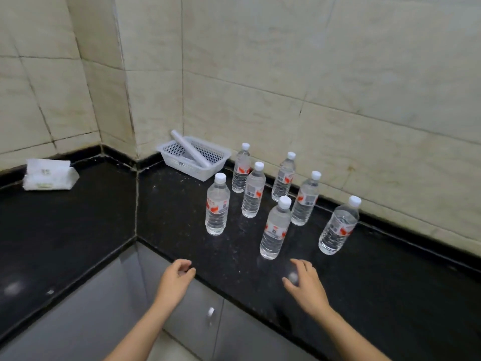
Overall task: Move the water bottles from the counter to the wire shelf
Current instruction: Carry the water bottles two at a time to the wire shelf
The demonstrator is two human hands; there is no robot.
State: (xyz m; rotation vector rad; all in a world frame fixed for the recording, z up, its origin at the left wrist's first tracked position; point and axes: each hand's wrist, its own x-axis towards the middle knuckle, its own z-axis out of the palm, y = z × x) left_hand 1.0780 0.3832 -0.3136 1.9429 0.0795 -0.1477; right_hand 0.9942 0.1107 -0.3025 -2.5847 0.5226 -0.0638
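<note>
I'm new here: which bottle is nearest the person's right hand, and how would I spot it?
Start at the black counter below the tiled wall, where seven water bottles stand right of a white basket. The one meant is the front bottle, just beyond the right hand. All six others stand farther back or off to the side.

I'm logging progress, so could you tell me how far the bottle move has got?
Nothing looks done: seven bottles stand on the counter. The left hand and right hand are empty, near its edge. All seven are left; the shelf is out of view.
</note>
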